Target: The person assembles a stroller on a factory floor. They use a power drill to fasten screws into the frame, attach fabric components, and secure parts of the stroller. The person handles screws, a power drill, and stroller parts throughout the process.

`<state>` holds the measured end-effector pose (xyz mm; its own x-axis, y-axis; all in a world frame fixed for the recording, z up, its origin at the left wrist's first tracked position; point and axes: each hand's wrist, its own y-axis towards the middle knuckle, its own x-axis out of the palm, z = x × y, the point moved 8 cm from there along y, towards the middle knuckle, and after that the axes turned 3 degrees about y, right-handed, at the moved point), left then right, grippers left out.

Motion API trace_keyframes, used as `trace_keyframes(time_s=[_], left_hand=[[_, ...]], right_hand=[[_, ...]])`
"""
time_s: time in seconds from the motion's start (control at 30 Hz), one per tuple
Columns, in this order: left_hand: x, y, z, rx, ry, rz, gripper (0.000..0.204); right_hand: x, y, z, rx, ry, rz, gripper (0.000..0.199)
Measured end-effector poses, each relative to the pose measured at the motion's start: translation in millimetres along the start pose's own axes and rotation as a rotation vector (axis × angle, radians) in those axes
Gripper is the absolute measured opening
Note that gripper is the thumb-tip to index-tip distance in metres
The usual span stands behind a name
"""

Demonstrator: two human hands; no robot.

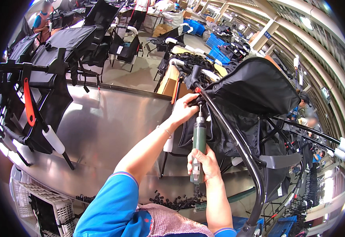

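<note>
A green inline power screwdriver [199,138] stands upright in my right hand [206,161], whose fingers wrap round its lower body. Its bit points up at the joint of a folding chair [235,138] with black tubes and black fabric. My left hand [186,107] pinches a small black fitting [196,101] beside the bit's tip; the fingers hide part of it. Just above is a red piece [198,90] on the tube. The chair's fabric seat or back panel [255,87] rises to the right of both hands.
A shiny metal worktable [113,126] stretches out in front. More black folding chairs [42,79] stand at its left, one with a red strip [29,103]. Small black parts [176,200] lie along the near edge, near a white plastic crate [58,209]. Other people work farther off.
</note>
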<state>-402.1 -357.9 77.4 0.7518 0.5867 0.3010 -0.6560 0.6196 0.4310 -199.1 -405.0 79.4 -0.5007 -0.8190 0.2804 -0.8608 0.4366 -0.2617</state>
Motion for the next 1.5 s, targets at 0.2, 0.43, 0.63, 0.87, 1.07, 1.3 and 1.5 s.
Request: trace_keyframes(time_s=[0.2, 0.43, 0.63, 0.87, 1.07, 1.3, 1.5], left_hand=[[-5, -12, 19, -0.041, -0.1, -0.042, 0.025], [-11, -17, 17, 0.026, -0.052, 0.047, 0.022], [-2, -19, 15, 0.067, -0.044, 0.054, 0.019], [-4, -13, 7, 0.029, -0.094, 0.048, 0.015], [-3, -26, 30, 0.25, 0.29, 0.011, 0.037], [-98, -190, 10, -0.399, 0.675, -0.436, 0.027], [-189, -356, 3, -0.678, 0.864, -0.484, 0.016]], right_hand=[[16, -18, 1, 0.02, 0.178, -0.059, 0.071], [22, -19, 4, 0.04, 0.233, -0.145, 0.074], [19, -23, 3, 0.052, 0.278, -0.143, 0.077], [15, -14, -2, 0.046, 0.12, -0.107, 0.084], [15, -5, -2, -0.029, 0.129, -0.125, 0.073], [23, -83, 74, 0.143, 0.563, -0.431, 0.081], [7, -126, 181, 0.371, 0.435, -0.246, 0.075]])
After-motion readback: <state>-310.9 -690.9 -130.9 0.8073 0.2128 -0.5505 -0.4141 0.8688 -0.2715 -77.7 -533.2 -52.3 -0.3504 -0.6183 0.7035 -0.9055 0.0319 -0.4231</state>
